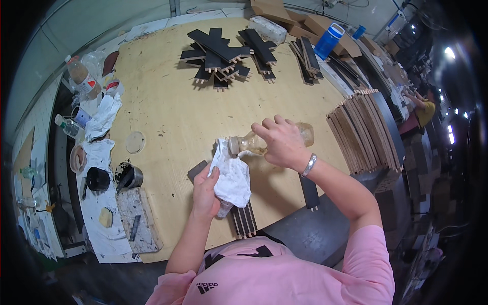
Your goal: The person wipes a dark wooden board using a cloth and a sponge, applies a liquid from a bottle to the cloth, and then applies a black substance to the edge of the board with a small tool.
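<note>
My left hand [205, 194] is closed on a crumpled white cloth [233, 183] with grey smudges, over the near middle of the table. In my right hand [280, 142], a clear plastic bottle [307, 133] with yellowish residue lies tipped on its side. Its neck points left, with the mouth at the cloth's upper part. Beneath the cloth, dark slats with dowel pegs [244, 221] stick out toward me, partly hidden. Another dark piece [197, 170] shows beside my left hand. A single black slat [309, 192] lies below my right wrist.
Black dowelled slats [216, 51] are piled at the far side, and a large stack of boards [363, 132] stands at right. Along the left edge are a black-stained cup [128, 177], a round lid [135, 142] and bottles [81, 76]. A person [423, 109] is far right.
</note>
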